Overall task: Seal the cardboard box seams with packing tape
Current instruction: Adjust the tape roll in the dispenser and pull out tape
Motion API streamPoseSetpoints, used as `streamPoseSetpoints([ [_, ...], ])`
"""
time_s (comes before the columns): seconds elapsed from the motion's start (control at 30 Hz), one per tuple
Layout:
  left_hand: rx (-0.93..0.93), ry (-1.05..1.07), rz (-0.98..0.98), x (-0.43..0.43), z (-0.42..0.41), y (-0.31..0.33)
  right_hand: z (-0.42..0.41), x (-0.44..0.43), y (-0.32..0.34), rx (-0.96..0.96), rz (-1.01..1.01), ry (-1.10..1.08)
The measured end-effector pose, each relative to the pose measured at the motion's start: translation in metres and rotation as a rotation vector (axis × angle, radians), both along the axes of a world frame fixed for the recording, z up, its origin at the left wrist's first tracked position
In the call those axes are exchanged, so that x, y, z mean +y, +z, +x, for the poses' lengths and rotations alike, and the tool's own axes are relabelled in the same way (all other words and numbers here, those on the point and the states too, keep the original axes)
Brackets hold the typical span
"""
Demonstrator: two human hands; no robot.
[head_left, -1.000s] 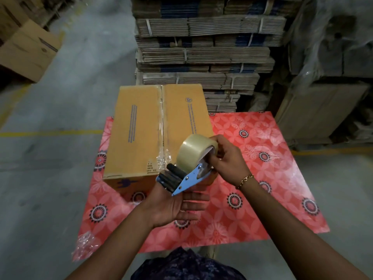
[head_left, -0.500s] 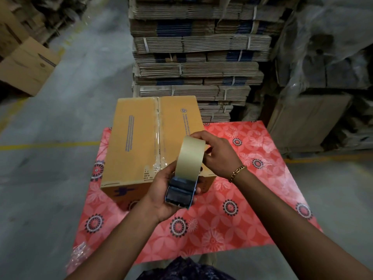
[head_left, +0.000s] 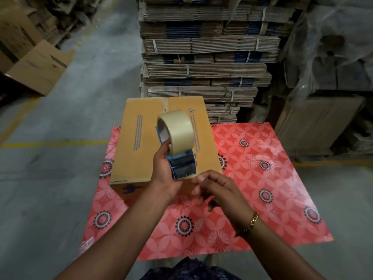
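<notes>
- On the near half of the red patterned table cover (head_left: 262, 178), a closed cardboard box (head_left: 141, 150) lies flat, its long side running from near to far, its near end just beyond the hands.
- Down the middle of the box top runs the seam between the two flaps; at the far end (head_left: 166, 104) it shows as a thin line, while nearer it is hidden behind the tape roll.
- The left hand (head_left: 163, 174) is closed around a blue tape dispenser (head_left: 182, 165), holding it above the near right part of the box top, with the thumb against the side of the roll.
- The tape roll (head_left: 177, 131), pale and translucent, sits on the dispenser's far end and stands upright on its edge.
- The right hand (head_left: 216, 190) is just near and to the right of the dispenser's near end; its fingers are curled loosely and hold nothing I can make out, and whether the fingertips touch the dispenser I cannot tell.
- A gold chain bracelet (head_left: 251, 223) circles the right wrist.
- Beyond the table, at the far side, rises a stack of flattened cardboard bundles (head_left: 205, 47) tied with straps.
- At the far left, on the grey floor, lies another open carton (head_left: 38, 67).
</notes>
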State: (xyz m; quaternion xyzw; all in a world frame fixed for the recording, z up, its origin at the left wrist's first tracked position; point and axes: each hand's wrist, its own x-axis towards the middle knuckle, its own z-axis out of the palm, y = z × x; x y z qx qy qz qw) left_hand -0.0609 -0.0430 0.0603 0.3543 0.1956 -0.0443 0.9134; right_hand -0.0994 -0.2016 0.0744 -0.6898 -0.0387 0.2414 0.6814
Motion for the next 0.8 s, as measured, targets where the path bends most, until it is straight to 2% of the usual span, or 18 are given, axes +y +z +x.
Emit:
streamPoseSetpoints([
  [0.23,-0.046,0.051,0.051,-0.003,0.006,0.007,-0.007,0.027,0.006,0.164,0.060,-0.084],
  [0.5,0.002,0.061,0.070,-0.004,0.010,0.001,0.000,0.042,0.008,0.145,0.088,-0.270],
  [0.7,0.028,0.042,-0.083,-0.003,0.012,0.008,-0.001,0.045,0.005,0.123,0.128,-0.297],
  [0.8,0.076,0.038,-0.099,-0.003,0.016,0.007,-0.001,0.045,0.005,0.123,0.152,-0.316],
])
